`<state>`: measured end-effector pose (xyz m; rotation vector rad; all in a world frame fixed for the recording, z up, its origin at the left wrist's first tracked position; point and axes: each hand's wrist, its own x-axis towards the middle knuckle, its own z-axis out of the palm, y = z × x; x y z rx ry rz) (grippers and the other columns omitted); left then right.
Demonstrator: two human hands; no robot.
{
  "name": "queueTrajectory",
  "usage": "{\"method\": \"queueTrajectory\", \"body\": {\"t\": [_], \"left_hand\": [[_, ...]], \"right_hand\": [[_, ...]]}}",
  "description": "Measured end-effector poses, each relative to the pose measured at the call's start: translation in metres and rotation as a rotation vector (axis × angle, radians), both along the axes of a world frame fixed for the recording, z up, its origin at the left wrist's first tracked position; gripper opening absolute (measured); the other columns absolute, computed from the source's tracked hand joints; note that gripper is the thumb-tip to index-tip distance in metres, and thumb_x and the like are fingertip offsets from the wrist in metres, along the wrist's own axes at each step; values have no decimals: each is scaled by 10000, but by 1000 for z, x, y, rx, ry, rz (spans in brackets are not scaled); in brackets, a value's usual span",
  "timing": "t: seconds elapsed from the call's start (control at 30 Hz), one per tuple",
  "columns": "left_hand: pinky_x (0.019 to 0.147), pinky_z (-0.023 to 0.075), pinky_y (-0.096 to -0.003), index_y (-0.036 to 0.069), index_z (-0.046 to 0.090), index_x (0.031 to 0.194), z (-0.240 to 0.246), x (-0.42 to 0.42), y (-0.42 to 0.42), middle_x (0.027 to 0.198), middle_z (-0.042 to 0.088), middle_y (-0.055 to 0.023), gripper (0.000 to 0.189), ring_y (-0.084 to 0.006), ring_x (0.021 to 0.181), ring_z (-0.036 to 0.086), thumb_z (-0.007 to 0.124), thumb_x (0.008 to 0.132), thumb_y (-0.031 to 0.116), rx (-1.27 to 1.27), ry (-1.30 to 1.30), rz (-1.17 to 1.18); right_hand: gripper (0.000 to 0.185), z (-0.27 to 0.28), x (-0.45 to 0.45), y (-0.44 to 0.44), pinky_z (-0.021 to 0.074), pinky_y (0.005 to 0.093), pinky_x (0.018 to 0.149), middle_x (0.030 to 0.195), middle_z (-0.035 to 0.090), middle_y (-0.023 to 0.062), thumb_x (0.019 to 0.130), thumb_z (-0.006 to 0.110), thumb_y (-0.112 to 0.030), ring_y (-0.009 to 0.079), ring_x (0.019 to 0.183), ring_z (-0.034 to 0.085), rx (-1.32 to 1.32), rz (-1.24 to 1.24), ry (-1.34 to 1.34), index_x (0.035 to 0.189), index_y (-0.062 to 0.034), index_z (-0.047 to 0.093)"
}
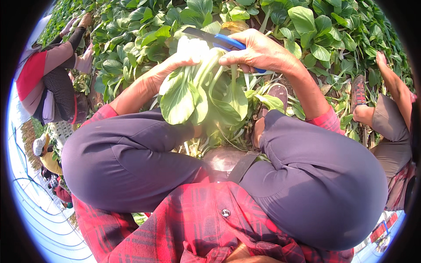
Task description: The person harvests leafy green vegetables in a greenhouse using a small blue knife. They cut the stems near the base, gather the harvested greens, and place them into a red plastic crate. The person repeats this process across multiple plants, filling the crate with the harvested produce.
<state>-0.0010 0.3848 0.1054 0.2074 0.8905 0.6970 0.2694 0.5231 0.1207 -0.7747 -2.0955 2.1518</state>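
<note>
Several leafy green heads with pale stalks, looking like bok choy [200, 88], hang leaves-down between my hands. My left hand [179, 64] grips them at the stalk ends from the left, its fingers partly lost in glare. In my right hand [253, 52] is a blue-handled knife [230, 42], its dark blade pointing left above the pale stalk ends. The thumb of that hand touches the stalk of the right-hand head. Behind both hands grow more leafy greens [154, 42].
Bent legs in dark trousers [312, 177] flank cut leaves and a low seat [223, 159]. A co-worker [49, 75] crouches at the left among the plants. Another person's arm [396, 82] and shoe [358, 93] are at the right. More people and a plastic crate [62, 131] lie farther left.
</note>
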Motion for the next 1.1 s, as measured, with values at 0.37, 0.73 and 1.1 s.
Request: {"method": "queueTrajectory", "body": {"t": [0.37,0.73,1.1], "left_hand": [[1046,511,-354,-7,630,1423,70,-24,22,1269,692,-103,734,-185,1158,637,896,800,275,456,657,-429],[1070,487,-329,50,631,1426,155,-5,120,1281,689,-52,801,-164,1174,632,906,742,365,545,943,-925],[1045,508,-308,33,621,1483,147,-61,160,1314,692,-64,720,-151,1149,644,843,874,347,663,1196,-514]], "right_hand": [[288,-80,97,-40,418,261,489,707,638,-26,956,826,-316,70,524,559,-224,-54,-308,1057,-52,777],[387,-56,57,30,592,277,720,1046,793,108,1104,660,-385,114,801,729,-104,-572,337,1115,-4,726],[311,-157,-11,9,495,383,713,779,625,105,1036,712,-326,185,737,571,-24,-71,134,1027,-16,687]]}}
